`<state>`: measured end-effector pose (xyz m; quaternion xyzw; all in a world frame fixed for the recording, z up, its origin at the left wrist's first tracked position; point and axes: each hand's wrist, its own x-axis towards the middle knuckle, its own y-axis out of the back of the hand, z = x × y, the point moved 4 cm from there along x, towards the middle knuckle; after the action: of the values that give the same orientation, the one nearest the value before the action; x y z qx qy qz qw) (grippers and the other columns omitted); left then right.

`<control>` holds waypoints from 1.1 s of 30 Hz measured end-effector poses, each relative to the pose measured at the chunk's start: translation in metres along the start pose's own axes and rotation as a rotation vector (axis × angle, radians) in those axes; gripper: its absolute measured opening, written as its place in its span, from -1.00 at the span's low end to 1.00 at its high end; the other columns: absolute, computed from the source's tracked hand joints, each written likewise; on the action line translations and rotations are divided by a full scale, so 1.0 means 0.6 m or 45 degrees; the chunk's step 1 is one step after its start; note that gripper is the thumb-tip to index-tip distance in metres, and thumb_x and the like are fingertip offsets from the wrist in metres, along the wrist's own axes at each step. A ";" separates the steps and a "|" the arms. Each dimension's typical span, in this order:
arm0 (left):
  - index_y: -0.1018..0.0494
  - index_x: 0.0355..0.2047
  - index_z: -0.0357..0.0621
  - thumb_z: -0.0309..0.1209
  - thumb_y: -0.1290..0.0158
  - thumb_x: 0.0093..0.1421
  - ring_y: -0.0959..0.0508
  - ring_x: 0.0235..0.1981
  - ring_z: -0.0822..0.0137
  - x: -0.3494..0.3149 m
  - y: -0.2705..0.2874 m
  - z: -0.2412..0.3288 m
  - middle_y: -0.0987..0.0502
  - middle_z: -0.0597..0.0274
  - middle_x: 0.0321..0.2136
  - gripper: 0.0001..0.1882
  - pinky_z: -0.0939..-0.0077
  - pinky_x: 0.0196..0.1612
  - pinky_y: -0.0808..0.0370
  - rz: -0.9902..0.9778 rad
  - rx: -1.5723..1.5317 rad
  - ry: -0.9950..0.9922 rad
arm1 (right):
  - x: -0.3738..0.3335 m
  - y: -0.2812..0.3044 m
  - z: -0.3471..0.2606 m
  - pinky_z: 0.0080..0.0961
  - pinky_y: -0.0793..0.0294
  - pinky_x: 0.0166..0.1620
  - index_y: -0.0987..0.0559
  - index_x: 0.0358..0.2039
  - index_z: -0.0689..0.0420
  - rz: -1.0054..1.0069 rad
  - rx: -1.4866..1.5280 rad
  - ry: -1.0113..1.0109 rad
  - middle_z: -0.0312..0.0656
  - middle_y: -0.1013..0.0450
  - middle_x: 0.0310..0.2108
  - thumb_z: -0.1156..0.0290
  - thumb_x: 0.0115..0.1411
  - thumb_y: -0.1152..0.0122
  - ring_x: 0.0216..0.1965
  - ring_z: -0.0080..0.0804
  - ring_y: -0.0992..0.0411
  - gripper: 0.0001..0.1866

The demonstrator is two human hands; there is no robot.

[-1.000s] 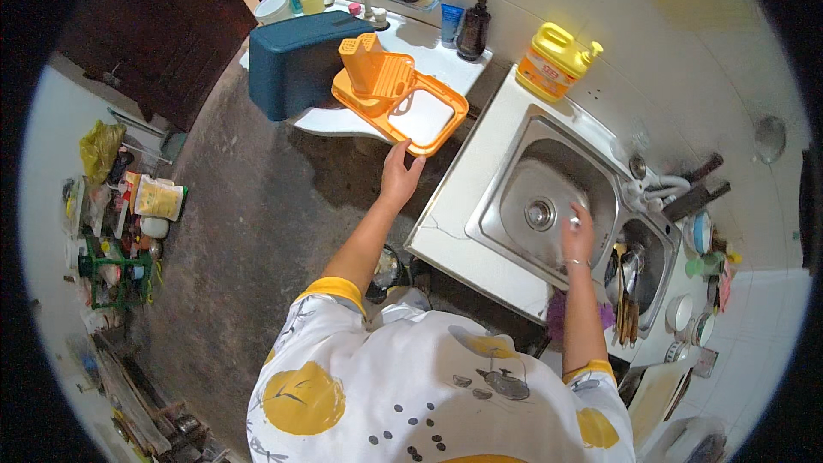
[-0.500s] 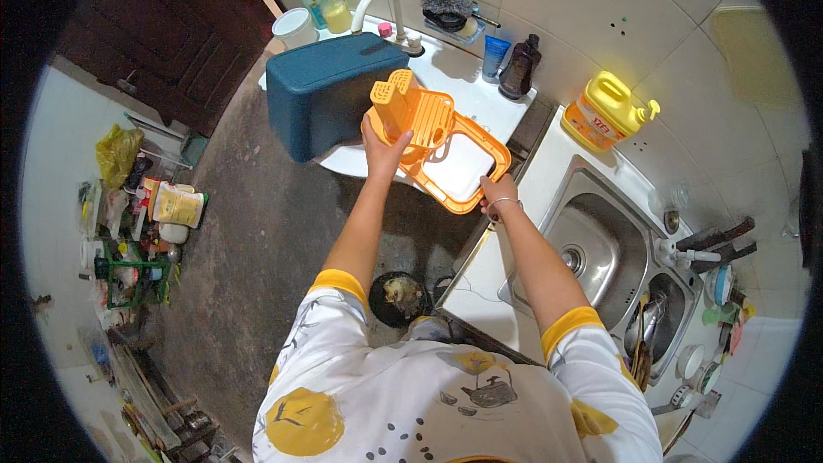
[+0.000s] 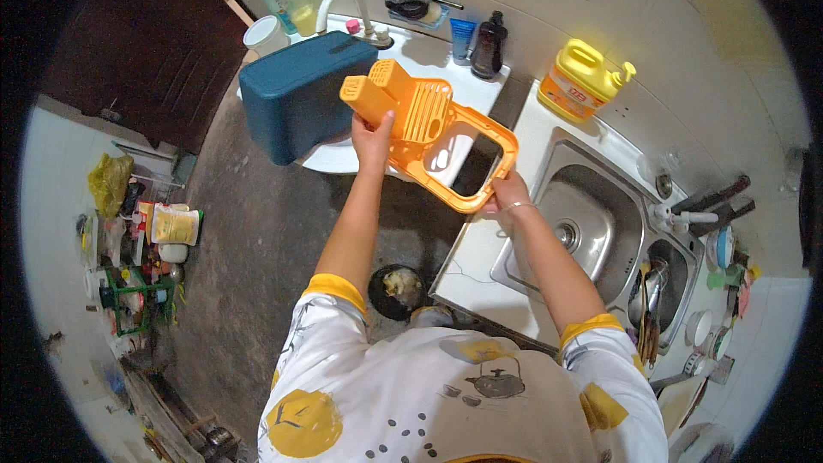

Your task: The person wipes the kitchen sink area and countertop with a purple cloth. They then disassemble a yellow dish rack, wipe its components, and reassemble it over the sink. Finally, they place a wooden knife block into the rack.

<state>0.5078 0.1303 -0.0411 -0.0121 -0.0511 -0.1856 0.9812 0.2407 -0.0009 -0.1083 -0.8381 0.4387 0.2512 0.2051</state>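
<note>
My left hand (image 3: 372, 144) grips the near left side of an orange plastic rack (image 3: 411, 133), its fingers partly hidden behind it. My right hand (image 3: 507, 192) is closed on the near right corner of the rack's open frame. The rack has a slatted panel and two perforated cup-like holders at its left end. Both hands keep it tilted in front of the white washbasin (image 3: 343, 159). A dark blue plastic bin (image 3: 304, 90) lies across the basin, just left of the rack.
A white faucet (image 3: 330, 0) stands behind the bin. A blue tube (image 3: 461, 39) and dark bottle (image 3: 489, 47) are at the basin's right rear. A yellow jug (image 3: 576, 81) stands beside the steel sink (image 3: 591, 214). A black bowl (image 3: 397, 291) holding scraps sits low before me.
Both hands have turned and tilted the rack, so its slatted panel and holders show more fully. The surroundings have shifted left in the view.
</note>
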 end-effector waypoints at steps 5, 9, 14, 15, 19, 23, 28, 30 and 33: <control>-0.27 0.04 -0.11 -0.27 -0.09 0.21 -0.55 -0.19 0.37 -0.120 -0.087 0.097 -0.46 0.23 -0.12 -0.56 0.51 -0.30 -0.58 -0.185 -0.553 0.383 | -0.158 0.231 -0.014 -0.53 -0.53 -0.62 -0.26 -0.02 0.24 0.282 -0.058 0.269 -0.05 -0.49 -0.39 0.55 0.17 0.08 -0.52 -0.35 -0.53 -0.66; -0.25 0.08 -0.07 -0.15 0.01 0.25 -0.56 -0.17 0.25 -0.248 -0.163 0.128 -0.46 0.18 -0.11 -0.54 0.33 -0.25 -0.58 -0.371 -0.711 0.632 | -0.310 0.435 0.002 -0.55 -0.51 -0.35 -0.20 -0.05 0.22 0.467 0.036 0.914 -0.07 -0.49 -0.44 0.52 0.22 0.10 -0.45 -0.40 -0.49 -0.71; -0.26 0.06 -0.18 -0.04 0.00 0.23 -0.51 -0.08 0.11 -0.389 -0.228 0.060 -0.41 0.08 -0.07 -0.45 0.21 -0.11 -0.57 -0.502 -0.790 1.002 | -0.490 0.505 -0.040 -0.53 -0.48 -0.22 -0.28 -0.06 0.19 0.884 -0.158 0.967 -0.18 -0.45 -0.34 0.55 0.07 -0.20 -0.35 -0.49 -0.44 -0.57; -0.25 0.07 -0.18 -0.03 0.00 0.23 -0.50 -0.06 0.09 -0.411 -0.238 0.060 -0.41 0.06 -0.06 -0.44 0.19 -0.08 -0.56 -0.504 -0.819 1.055 | -0.507 0.505 -0.038 -0.53 -0.47 -0.20 -0.31 -0.02 0.18 0.977 -0.391 0.999 -0.20 -0.45 -0.32 0.52 0.01 -0.31 -0.31 -0.49 -0.44 -0.48; -0.22 0.11 -0.17 0.00 0.02 0.23 -0.45 0.02 0.02 -0.479 -0.274 0.038 -0.39 0.02 -0.01 -0.40 0.14 0.00 -0.50 -0.494 -0.830 1.237 | -0.562 0.521 -0.030 -0.50 -0.45 -0.12 -0.46 -0.03 0.20 0.923 -0.597 0.976 -0.17 -0.48 -0.21 0.45 -0.13 -0.44 -0.19 -0.46 -0.46 -0.41; -0.22 0.10 -0.14 0.02 0.04 0.23 -0.44 0.03 -0.04 -0.522 -0.298 0.021 -0.37 0.01 0.01 -0.41 0.09 0.02 -0.47 -0.494 -0.824 1.305 | -0.641 0.600 -0.038 -0.40 -0.49 -0.16 -0.51 -0.11 0.20 0.913 -1.096 1.059 -0.10 -0.52 -0.23 0.29 -0.20 -0.50 -0.25 -0.25 -0.51 -0.40; -0.23 0.11 -0.25 -0.02 0.17 0.29 -0.42 0.08 0.07 -0.594 -0.348 0.031 -0.36 -0.05 0.07 -0.42 0.08 0.08 -0.44 -0.518 -1.094 1.517 | -0.732 0.684 0.001 -0.35 -0.50 -0.24 -0.52 -0.15 0.15 0.940 -1.385 1.186 -0.10 -0.52 -0.26 0.19 -0.19 -0.50 -0.29 -0.17 -0.51 -0.42; -0.25 0.11 -0.22 0.02 0.19 0.30 -0.47 0.03 0.11 -0.626 -0.371 0.037 -0.41 0.00 0.04 -0.41 0.16 0.05 -0.49 -0.641 -1.195 1.543 | -0.752 0.705 0.010 -0.34 -0.50 -0.24 -0.50 -0.13 0.14 0.978 -1.378 1.249 -0.10 -0.52 -0.27 0.18 -0.18 -0.49 -0.30 -0.18 -0.51 -0.41; -0.29 0.09 -0.15 0.03 0.19 0.29 -0.55 -0.10 0.14 -0.671 -0.392 0.074 -0.47 0.06 -0.02 -0.43 0.34 -0.14 -0.61 -0.878 -1.266 1.597 | -0.750 0.738 0.031 -0.32 -0.49 -0.28 -0.48 -0.10 0.12 1.053 -1.451 1.247 -0.10 -0.52 -0.29 0.20 -0.17 -0.47 -0.32 -0.16 -0.50 -0.40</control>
<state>0.0449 0.0592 -0.0380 -0.3186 0.5847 -0.4456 0.5984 -0.3548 0.0588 0.0930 -0.5999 0.5550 0.0976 -0.5680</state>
